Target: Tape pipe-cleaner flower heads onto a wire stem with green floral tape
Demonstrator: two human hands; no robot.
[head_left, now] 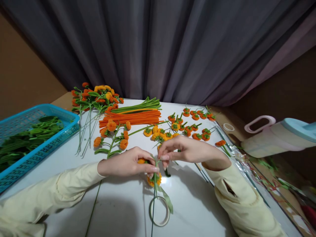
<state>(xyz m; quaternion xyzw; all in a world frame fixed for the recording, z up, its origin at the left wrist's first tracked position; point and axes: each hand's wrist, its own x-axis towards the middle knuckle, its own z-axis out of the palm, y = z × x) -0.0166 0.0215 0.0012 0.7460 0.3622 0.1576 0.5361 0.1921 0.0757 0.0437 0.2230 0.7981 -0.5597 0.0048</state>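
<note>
My left hand (134, 163) is closed around the green stem of a yellow-orange fuzzy flower spray (155, 180), whose blooms show beneath and behind the fingers. Close beside it, my right hand (181, 149) pinches a thin green strand at the top of that stem; whether it is stem or tape I cannot tell. From the held stem a strip of pale green floral tape (166, 197) hangs down to its roll (160, 224), which rests on the white table. A dark thin wire (153, 210) runs down from the stem past the roll.
Orange and green pipe cleaners (133, 117) lie behind the hands, beside finished flower sprays (96, 95). Small orange flower heads (196, 136) spread at right. A blue basket (71, 126) of green leaves stands left; a lidded cup (269, 140) is at far right. Wrapped wires line the right edge.
</note>
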